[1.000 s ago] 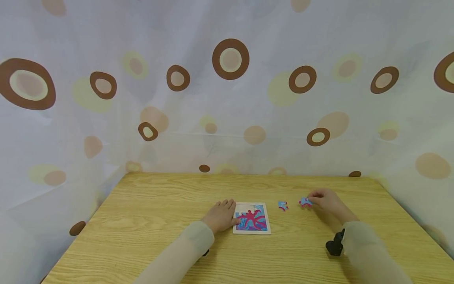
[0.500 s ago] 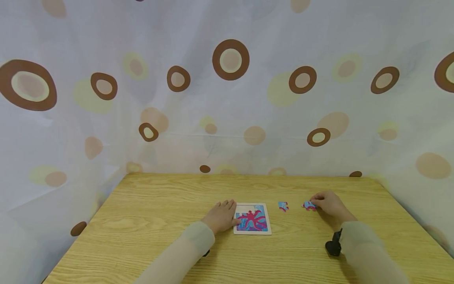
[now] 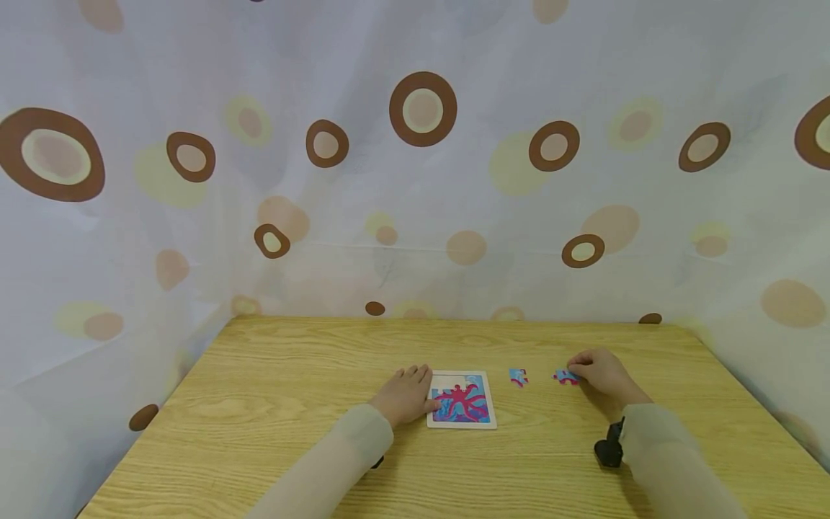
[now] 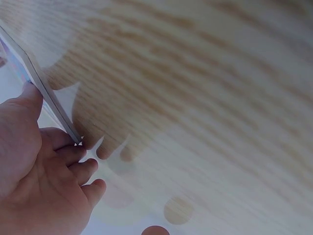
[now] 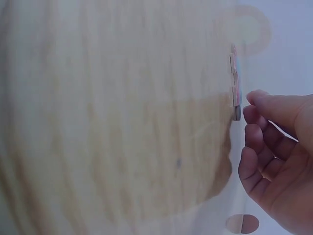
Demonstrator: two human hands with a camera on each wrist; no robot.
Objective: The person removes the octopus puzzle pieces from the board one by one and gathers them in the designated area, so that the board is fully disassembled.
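A square jigsaw puzzle tray [image 3: 462, 424] with a pink octopus picture on blue lies mid-table, its upper left part bare. My left hand [image 3: 403, 396] lies along the tray's left edge, thumb resting over the rim and fingers stretched out, as the left wrist view also shows. To the right, my right hand [image 3: 601, 373] is at a blue and pink puzzle piece [image 3: 564, 377] lying on the table. In the right wrist view, thumb and loosely bent fingers stand right beside that piece [image 5: 236, 88], with a small gap showing.
Another puzzle piece [image 3: 518, 377] lies between the tray and my right hand. The wooden table [image 3: 311, 360] ends at the back against a white curtain [image 3: 363, 194] with brown and yellow circles. A black wrist device [image 3: 609, 450] hangs under the right sleeve.
My right hand has moved slightly right and lowered its puzzle piece onto the table, with the fingers now beside it. The left hand and tray have stayed in place.
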